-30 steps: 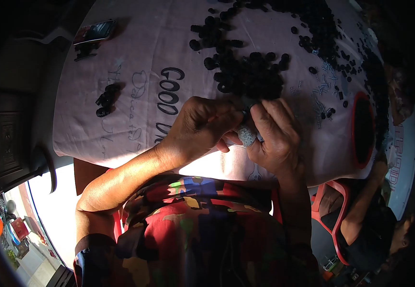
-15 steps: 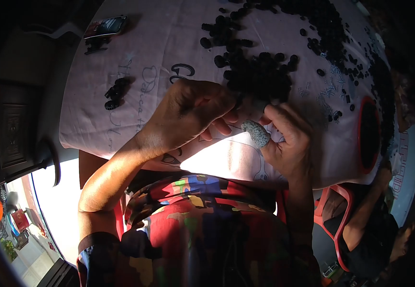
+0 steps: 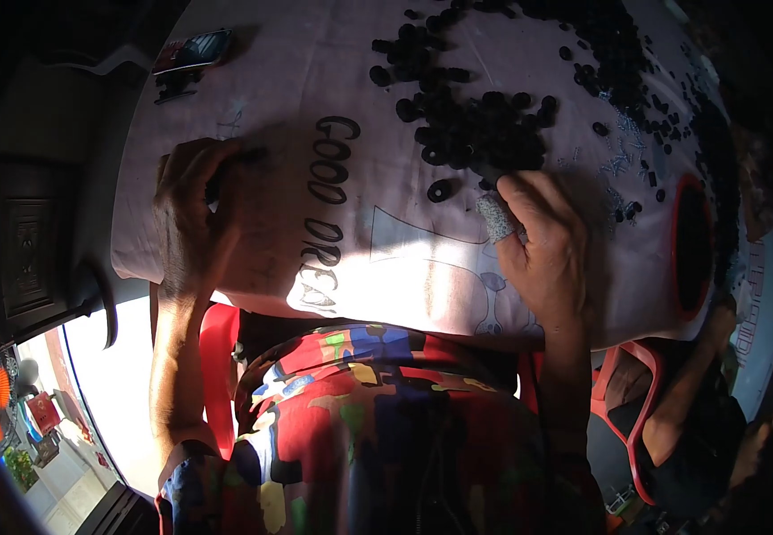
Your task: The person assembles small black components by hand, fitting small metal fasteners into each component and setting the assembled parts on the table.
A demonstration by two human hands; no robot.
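Observation:
My left hand [image 3: 195, 209] is lowered over the left side of the table, in shadow, its fingers curled round dark parts [image 3: 218, 185]. I cannot tell which of these it holds and which lie on the cloth. My right hand [image 3: 542, 236] is at the near edge of a heap of small black round parts [image 3: 462, 125]. Its thumb wears a grey speckled wrap [image 3: 494, 218]. Thumb and index finger close on a small black part [image 3: 488, 173], mostly hidden against the heap. One black ring-shaped part [image 3: 440, 190] lies apart, just left of that hand.
A phone [image 3: 192, 52] lies at the far left with small black pieces [image 3: 177, 86] below it. Loose silver screws [image 3: 618, 160] and more black parts [image 3: 596, 49] spread right. A red-rimmed container [image 3: 679, 250] stands near another person's arm [image 3: 685, 392]. Printed cloth [image 3: 315, 259] covers the table.
My left hand has moved away from my right hand to the far left, over the small group of black parts. My right hand has shifted slightly up to the heap, uncovering the cloth's lettering.

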